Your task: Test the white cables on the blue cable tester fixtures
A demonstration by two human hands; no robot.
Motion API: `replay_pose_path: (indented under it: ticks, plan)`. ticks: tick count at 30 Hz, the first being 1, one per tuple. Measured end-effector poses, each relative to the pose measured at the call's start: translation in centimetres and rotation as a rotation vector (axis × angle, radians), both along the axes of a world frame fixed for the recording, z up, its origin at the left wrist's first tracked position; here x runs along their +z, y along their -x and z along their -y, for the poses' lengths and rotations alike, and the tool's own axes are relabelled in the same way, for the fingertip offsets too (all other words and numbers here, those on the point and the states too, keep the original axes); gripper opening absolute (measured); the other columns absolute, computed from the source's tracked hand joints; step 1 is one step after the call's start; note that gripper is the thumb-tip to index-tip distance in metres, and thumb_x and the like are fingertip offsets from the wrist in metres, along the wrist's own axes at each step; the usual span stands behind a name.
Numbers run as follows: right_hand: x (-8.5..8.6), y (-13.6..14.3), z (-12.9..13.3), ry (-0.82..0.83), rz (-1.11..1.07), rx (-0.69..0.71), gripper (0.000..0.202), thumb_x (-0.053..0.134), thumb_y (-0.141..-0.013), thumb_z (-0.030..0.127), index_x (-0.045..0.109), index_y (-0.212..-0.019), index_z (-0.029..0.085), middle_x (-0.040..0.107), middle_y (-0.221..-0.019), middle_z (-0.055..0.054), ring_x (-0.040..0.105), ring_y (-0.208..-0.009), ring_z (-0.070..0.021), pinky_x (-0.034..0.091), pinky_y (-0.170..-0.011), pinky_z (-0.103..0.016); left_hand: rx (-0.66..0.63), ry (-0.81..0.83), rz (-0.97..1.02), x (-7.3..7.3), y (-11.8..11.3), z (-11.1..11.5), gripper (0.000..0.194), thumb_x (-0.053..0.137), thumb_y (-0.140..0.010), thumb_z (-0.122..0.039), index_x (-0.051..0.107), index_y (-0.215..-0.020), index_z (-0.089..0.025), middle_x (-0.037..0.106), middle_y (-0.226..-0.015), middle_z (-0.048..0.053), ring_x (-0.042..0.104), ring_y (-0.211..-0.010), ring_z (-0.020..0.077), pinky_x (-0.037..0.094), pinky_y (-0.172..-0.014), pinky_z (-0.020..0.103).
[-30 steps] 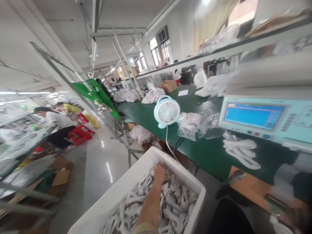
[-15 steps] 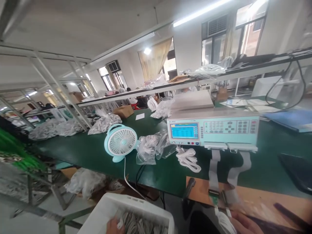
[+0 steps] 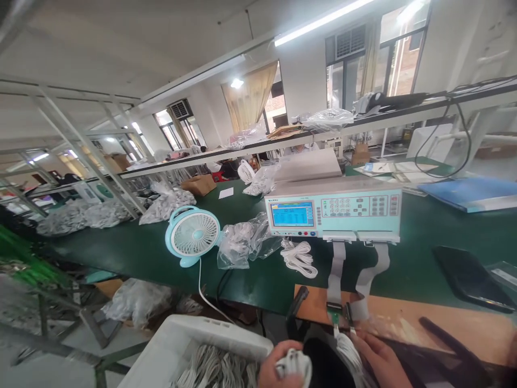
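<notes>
Left hand (image 3: pixel 283 366): fingers closed round a small white cable coil (image 3: pixel 294 365), lifted just clear of the white bin (image 3: pixel 177 339) at lower left; half a second ago the same hand was down inside the bin among the loose coils, so one coil has come out and is now in front of the body, near the board. Right hand (image 3: pixel 382 361): lies at the near edge of the wooden board (image 3: pixel 404 323), fingers curled about a white cable (image 3: pixel 349 350) that runs up to the small connector (image 3: pixel 336 318) under the grey ribbon leads; how tightly it grips cannot be told, the frame cuts it off. It was in much the same place before. Tester (image 3: pixel 335 213): pale blue-green case, blue screen lit, on the green bench (image 3: pixel 141 253); two ribbon leads drop from it to the board. Beside it, left: loose white coil (image 3: pixel 299 258), clear bags of cables (image 3: pixel 242 242), small fan (image 3: pixel 193 234). Right: dark phone (image 3: pixel 468 277), blue folder (image 3: pixel 472 194). Judgement: one cable appears to sit at the connector while the next is brought up.
</notes>
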State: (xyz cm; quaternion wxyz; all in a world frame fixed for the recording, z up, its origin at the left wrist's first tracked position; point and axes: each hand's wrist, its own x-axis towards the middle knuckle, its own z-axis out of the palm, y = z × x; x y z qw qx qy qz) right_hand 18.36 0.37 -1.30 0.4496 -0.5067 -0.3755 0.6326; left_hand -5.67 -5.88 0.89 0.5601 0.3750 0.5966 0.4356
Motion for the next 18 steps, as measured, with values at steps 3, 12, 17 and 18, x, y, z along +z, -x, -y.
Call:
replay_pose_path:
  ticks: [3, 12, 17, 18]
  plan:
    - [-0.8, 0.1, -0.2, 0.034, -0.071, 0.009, 0.049, 0.079, -0.055, 0.065, 0.071, -0.068, 0.019, 0.063, -0.061, -0.002, 0.056, -0.061, -0.018, 0.047, -0.058, -0.025, -0.146, 0.103, 0.277, 0.2, -6.0, -2.4, 0.062, 0.079, -0.05, -0.026, 0.065, -0.11, -0.017, 0.067, -0.071, 0.001, 0.061, -0.052, 0.0157, 0.051, -0.055, 0.029]
    - [-0.8, 0.5, -0.4, -0.045, -0.081, -0.085, 0.054, 0.078, -0.047, 0.07, 0.064, -0.057, 0.018, 0.061, -0.055, -0.003, 0.055, -0.058, -0.0204, 0.047, -0.057, -0.03, -0.142, 0.111, 0.507, -0.2, -8.3, -4.5, 0.061, 0.076, -0.055, -0.021, 0.062, -0.113, -0.011, 0.07, -0.077, 0.005, 0.06, -0.048, 0.0139, 0.053, -0.055, 0.03]
    - [-0.5, 1.4, 1.6, -0.076, 0.011, -0.083, 0.053, 0.072, -0.055, 0.07, 0.059, -0.058, 0.019, 0.057, -0.056, -0.002, 0.049, -0.057, -0.0176, 0.043, -0.055, -0.029, -0.095, 0.144, 0.528, -0.2, -8.6, -2.7, 0.057, 0.076, -0.056, -0.024, 0.063, -0.111, -0.012, 0.069, -0.075, 0.005, 0.061, -0.048, 0.0148, 0.049, -0.048, 0.025]
    - [-0.2, 1.2, 2.4, -0.077, 0.025, -0.065, 0.053, 0.071, -0.057, 0.07, 0.057, -0.058, 0.019, 0.056, -0.057, -0.001, 0.048, -0.057, -0.017, 0.042, -0.055, -0.028, -0.106, 0.168, 0.529, 0.1, -8.6, -2.0, 0.057, 0.076, -0.054, -0.023, 0.063, -0.109, -0.012, 0.069, -0.074, 0.005, 0.06, -0.047, 0.0145, 0.048, -0.045, 0.024]
